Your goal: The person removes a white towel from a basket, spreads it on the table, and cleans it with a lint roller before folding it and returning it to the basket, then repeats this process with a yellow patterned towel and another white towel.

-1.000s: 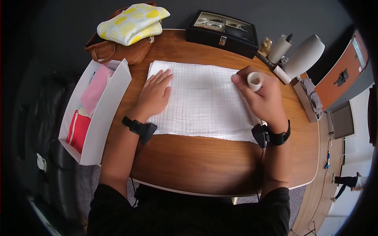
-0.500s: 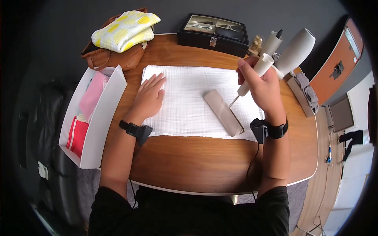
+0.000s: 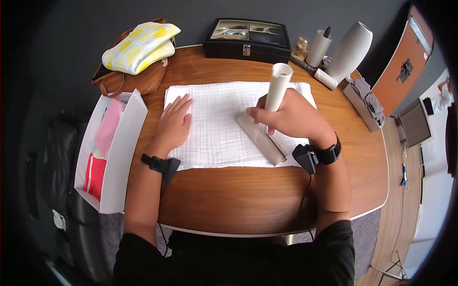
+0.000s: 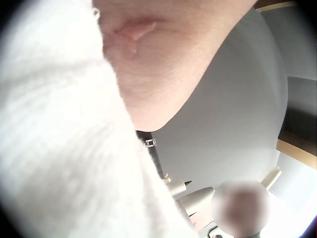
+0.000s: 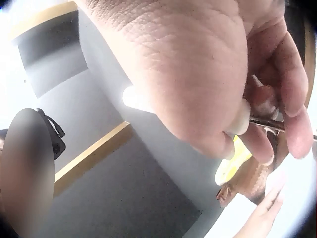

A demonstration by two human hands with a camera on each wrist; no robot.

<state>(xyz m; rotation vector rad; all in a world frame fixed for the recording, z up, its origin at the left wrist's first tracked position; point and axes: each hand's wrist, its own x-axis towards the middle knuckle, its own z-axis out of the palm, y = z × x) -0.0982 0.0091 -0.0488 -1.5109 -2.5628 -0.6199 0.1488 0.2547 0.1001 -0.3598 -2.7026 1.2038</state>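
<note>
My right hand (image 3: pixel 300 117) grips the white handle (image 3: pixel 278 88) of a lint roller, which points up out of the fist. The grey-beige roller head (image 3: pixel 261 138) lies slantwise against the right part of a folded white cloth (image 3: pixel 217 119). In the right wrist view the roller's metal rod (image 5: pixel 266 122) shows between the curled fingers. My left hand (image 3: pixel 174 125) rests flat on the cloth's left edge, fingers straight and thumb a little apart. Up close in the left wrist view, that hand's heel lies beside the white fabric (image 4: pixel 64 139).
A white box (image 3: pixel 119 159) of pink and red cloths stands at left. Behind it sits a brown bag (image 3: pixel 148 78) topped by a yellow-patterned cloth (image 3: pixel 140 47). A black glasses case (image 3: pixel 246 50), a white vase (image 3: pixel 352 52) and a box of grey cloth (image 3: pixel 366 102) line the far side.
The lint roller's head, hidden a second ago, came into view on the cloth's right part. My right hand has since moved left and the handle has turned more upright. The left hand stays put.
</note>
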